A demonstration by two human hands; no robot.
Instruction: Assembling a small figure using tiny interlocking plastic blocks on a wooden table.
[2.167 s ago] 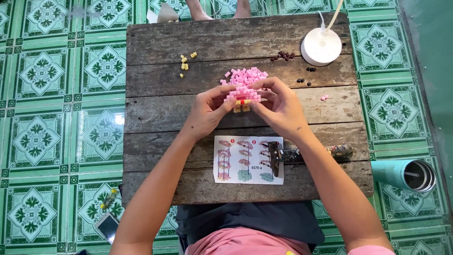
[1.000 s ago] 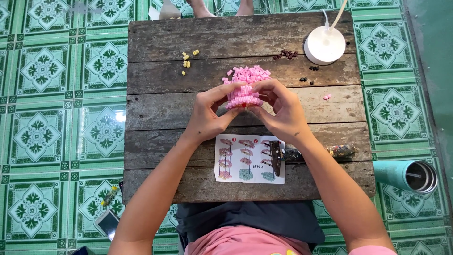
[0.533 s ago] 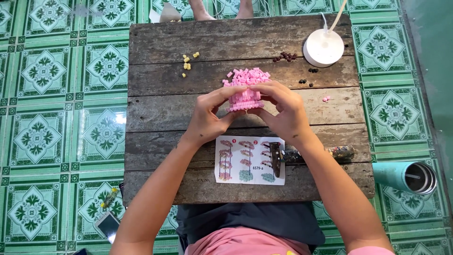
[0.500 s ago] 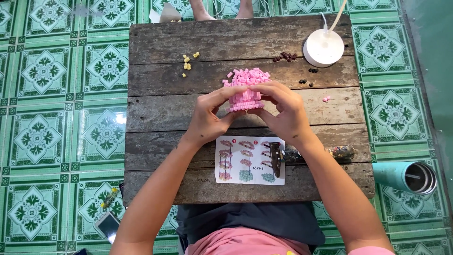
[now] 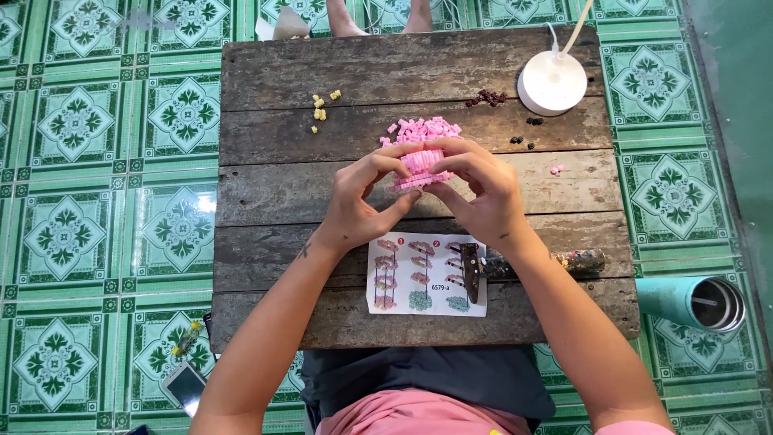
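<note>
The bench [image 5: 266, 193] is a set of weathered wooden planks over a green patterned tile floor [image 5: 97, 234]. Both arms reach up from the near edge and meet at the bench's middle.

The left hand [image 5: 354, 205] and right hand [image 5: 483, 197] face each other across a small pink block model [image 5: 419, 165], which sits between them, raised a little above the planks or resting on them; I cannot tell which. Its long axis runs left to right, from one hand toward the other, so the fingers of each hand close on an end. Left fingers [image 5: 385, 161] curl over the top with the thumb under the near side; right fingers [image 5: 459, 153] arch over the top right, thumb toward the near edge. Both hands are clenched on the model, about equally near.

Just beyond the model, touching or almost touching it, lies a pile of loose pink blocks [image 5: 423, 129]. Nearer the person, a picture sheet [image 5: 415, 274] lies flat with a dark tool [image 5: 470, 272] on its right part. A white round lamp [image 5: 552, 82] stands at the far right, dark blocks [image 5: 485, 98] beside it, yellow blocks [image 5: 322, 106] far left.
</note>
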